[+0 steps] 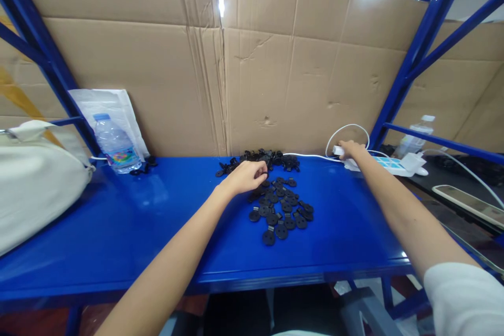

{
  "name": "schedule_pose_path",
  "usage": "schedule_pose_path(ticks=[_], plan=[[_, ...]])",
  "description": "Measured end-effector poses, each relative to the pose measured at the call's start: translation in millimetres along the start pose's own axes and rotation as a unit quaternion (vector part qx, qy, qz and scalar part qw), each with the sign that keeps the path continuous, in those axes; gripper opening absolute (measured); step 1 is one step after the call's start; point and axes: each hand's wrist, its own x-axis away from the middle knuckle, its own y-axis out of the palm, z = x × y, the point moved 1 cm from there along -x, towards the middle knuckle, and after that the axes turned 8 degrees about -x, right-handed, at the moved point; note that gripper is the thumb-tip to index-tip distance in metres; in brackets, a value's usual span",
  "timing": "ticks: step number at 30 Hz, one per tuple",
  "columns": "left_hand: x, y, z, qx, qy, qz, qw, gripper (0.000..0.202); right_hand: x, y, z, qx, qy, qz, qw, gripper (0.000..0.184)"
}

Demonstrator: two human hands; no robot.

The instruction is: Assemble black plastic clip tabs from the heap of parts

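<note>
My left hand (pixel 247 176) is over the middle of the blue table (pixel 165 231), its fingers curled together at the edge of the black pieces. A dark bit shows at its fingertips, but I cannot make out what they hold. In front of it lie many small black round pieces with two holes and a short tab (pixel 281 230). Behind it is a heap of smaller black parts (pixel 271 157). My right hand (pixel 352 150) reaches to the back right, its fingers closed on a white plug (pixel 337 150) beside a white cable (pixel 328 139).
A white power strip (pixel 388 166) lies by the right post. On the left are a water bottle (pixel 114 144), a white pouch (pixel 136 121), a few black parts (pixel 144 167) and a cream bag (pixel 39 184). Cardboard (pixel 315 79) walls the back. A phone (pixel 470 205) lies on the right.
</note>
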Motion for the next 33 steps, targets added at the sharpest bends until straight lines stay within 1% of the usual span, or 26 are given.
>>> schedule_pose_path(ticks=[4, 7, 10, 14, 16, 18, 20, 22, 23, 25, 26, 29, 31, 33], plan=[[0, 0.1, -2, 0.003, -0.008, -0.004, 1.0, 0.009, 3, -7, -11, 0.004, -0.04, -0.01, 0.999, 0.04], [0, -0.4, -2, 0.003, -0.014, -0.002, 1.0, 0.009, 12, -12, -16, 0.0, -0.074, 0.004, 0.997, 0.039], [1, -1.0, 0, 0.006, -0.001, 0.004, 1.0, 0.009, 26, -22, -15, -0.01, -0.103, 0.018, 0.994, 0.038], [2, -0.9, 4, 0.006, -0.003, -0.003, 1.0, 0.009, 44, -46, -10, -0.035, -0.161, 0.055, 0.985, 0.036], [2, -0.5, 7, 0.006, -0.002, -0.011, 1.0, 0.009, 55, -61, -13, -0.041, -0.179, 0.08, 0.98, 0.037], [2, 0.0, 8, 0.004, -0.002, -0.018, 1.0, 0.008, 69, -78, -21, -0.053, -0.201, 0.104, 0.973, 0.042], [3, 0.3, 10, 0.003, -0.001, -0.019, 1.0, 0.009, 88, -96, -35, -0.089, -0.222, 0.14, 0.961, 0.045], [3, 0.5, 10, 0.001, -0.002, -0.018, 1.0, 0.009, 112, -117, -58, -0.129, -0.257, 0.176, 0.942, 0.042], [3, 0.8, 10, 0.0, -0.002, -0.018, 1.0, 0.009, 125, -128, -72, -0.151, -0.286, 0.189, 0.927, 0.042], [4, 1.5, 10, -0.003, -0.004, -0.018, 1.0, 0.009, 152, -147, -106, -0.194, -0.333, 0.213, 0.898, 0.044], [4, 2.1, 9, -0.005, -0.003, -0.019, 1.0, 0.009, 166, -155, -126, -0.22, -0.365, 0.21, 0.88, 0.043], [6, 3.8, 8, -0.015, -0.005, -0.023, 1.0, 0.009, 204, -167, -195, -0.288, -0.462, 0.137, 0.827, 0.045], [8, 3.8, 8, -0.02, -0.008, -0.021, 1.0, 0.008, 228, -167, -242, -0.321, -0.524, 0.082, 0.784, 0.046], [12, 2.1, 9, -0.02, -0.013, -0.003, 1.0, 0.008, 249, -162, -284, -0.345, -0.578, 0.0, 0.739, 0.044]])
